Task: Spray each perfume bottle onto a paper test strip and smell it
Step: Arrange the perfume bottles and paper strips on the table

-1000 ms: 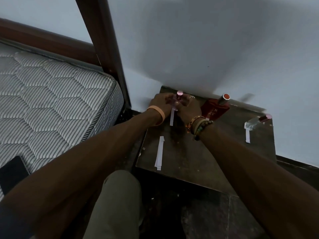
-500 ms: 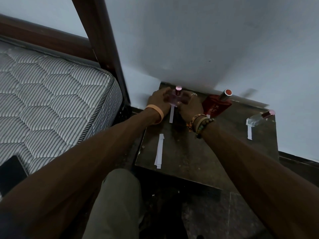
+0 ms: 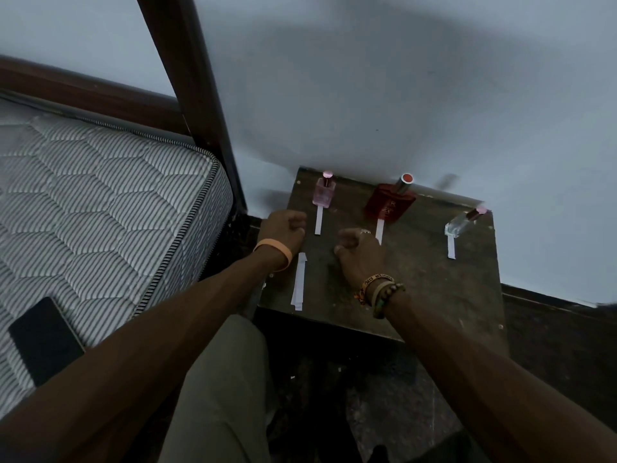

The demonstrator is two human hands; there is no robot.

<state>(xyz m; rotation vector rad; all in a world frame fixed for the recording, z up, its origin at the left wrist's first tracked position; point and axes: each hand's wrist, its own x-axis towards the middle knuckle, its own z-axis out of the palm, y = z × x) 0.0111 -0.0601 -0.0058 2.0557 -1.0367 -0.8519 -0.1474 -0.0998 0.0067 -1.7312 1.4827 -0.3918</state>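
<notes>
Three perfume bottles stand along the back of a small dark table (image 3: 417,295): a pink bottle (image 3: 324,192) at the left, a red bottle (image 3: 389,203) in the middle, a clear bottle (image 3: 462,222) at the right. A white paper strip lies in front of each: one strip (image 3: 319,222) under the pink bottle, one strip (image 3: 379,230) by the red, one strip (image 3: 451,246) by the clear. Spare strips (image 3: 298,282) lie at the table's left front. My left hand (image 3: 283,227) and my right hand (image 3: 359,253) hover in front of the pink bottle, fingers curled, holding nothing.
A striped mattress (image 3: 100,212) lies at the left with a dark phone (image 3: 43,339) on it. A dark wooden bedpost (image 3: 197,105) rises between the bed and the table. A white wall (image 3: 400,95) backs the table. My knee (image 3: 220,379) is below.
Both hands held the pink bottle at the table's back. They have let go and drawn back towards me, and the pink bottle now stands alone with its cap on.
</notes>
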